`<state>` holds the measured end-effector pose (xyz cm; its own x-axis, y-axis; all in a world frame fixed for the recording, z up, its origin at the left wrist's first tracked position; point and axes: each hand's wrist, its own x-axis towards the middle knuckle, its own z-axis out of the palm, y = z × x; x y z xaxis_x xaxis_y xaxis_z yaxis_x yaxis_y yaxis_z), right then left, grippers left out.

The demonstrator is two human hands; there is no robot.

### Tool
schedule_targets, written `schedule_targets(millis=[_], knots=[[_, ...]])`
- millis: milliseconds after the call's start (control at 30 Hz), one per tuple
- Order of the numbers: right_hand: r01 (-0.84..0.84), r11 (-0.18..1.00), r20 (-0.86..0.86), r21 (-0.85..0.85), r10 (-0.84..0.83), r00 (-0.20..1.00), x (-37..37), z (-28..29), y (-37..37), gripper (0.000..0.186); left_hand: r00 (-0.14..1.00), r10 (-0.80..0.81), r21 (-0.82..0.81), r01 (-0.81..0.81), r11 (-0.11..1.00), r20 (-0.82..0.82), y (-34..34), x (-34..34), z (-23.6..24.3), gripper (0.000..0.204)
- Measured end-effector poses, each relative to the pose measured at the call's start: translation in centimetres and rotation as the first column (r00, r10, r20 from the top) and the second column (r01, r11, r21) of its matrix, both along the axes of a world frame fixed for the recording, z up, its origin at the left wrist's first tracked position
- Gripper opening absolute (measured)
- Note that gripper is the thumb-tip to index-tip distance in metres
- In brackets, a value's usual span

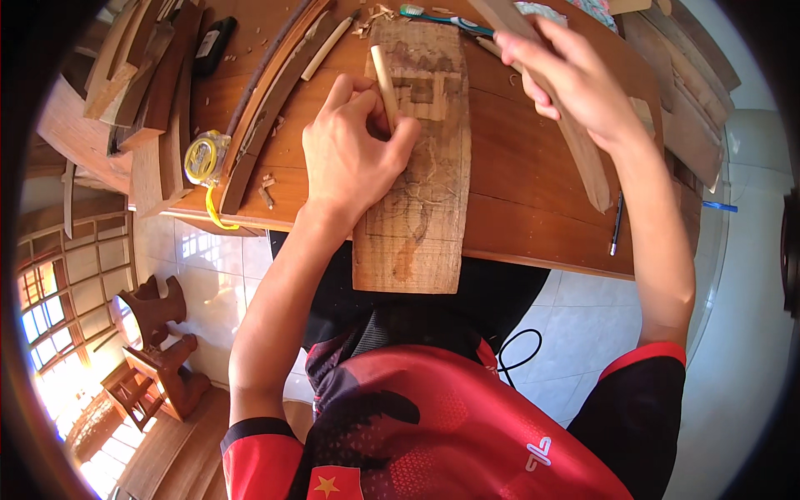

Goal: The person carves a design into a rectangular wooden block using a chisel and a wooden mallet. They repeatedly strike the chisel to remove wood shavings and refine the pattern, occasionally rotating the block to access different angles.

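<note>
A long worn wooden board (417,258) lies lengthwise before me, its near end jutting past the table edge. Pencil lines and a small square recess (423,90) mark its surface. My left hand (354,146) rests on the board, fingers curled round a chisel (382,77) whose pale round handle points up; its blade is hidden by the hand. Raised over the right part of the table, my right hand (575,79) grips a long flat wooden bar (579,154), which slants down toward me and stays apart from the chisel.
Left of the board are a curved wooden piece (271,104), a yellow tape measure (202,160) and a pale-handled tool (329,48). A toothbrush (442,18) lies at the far end among shavings. A pen (617,225) sits near the right edge. Timber stacks (154,108) flank the table.
</note>
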<state>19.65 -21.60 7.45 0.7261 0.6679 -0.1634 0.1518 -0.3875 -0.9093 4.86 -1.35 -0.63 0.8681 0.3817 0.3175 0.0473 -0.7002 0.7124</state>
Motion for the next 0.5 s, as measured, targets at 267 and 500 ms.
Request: schedule_targets(millis=[267,500], knots=[[-0.270,0.947,-0.532,-0.172,0.141,0.835,-5.1,-2.0,-4.2,0.033,0.992,0.093,0.089,-0.100,0.991,0.086,0.0,-0.7,-0.8,0.022],[-0.703,0.711,-0.444,-0.021,0.623,0.644,-9.3,-2.7,-4.0,0.028,0.998,0.010,0.106,-0.017,0.994,0.064,0.3,-0.3,-0.4,0.019]])
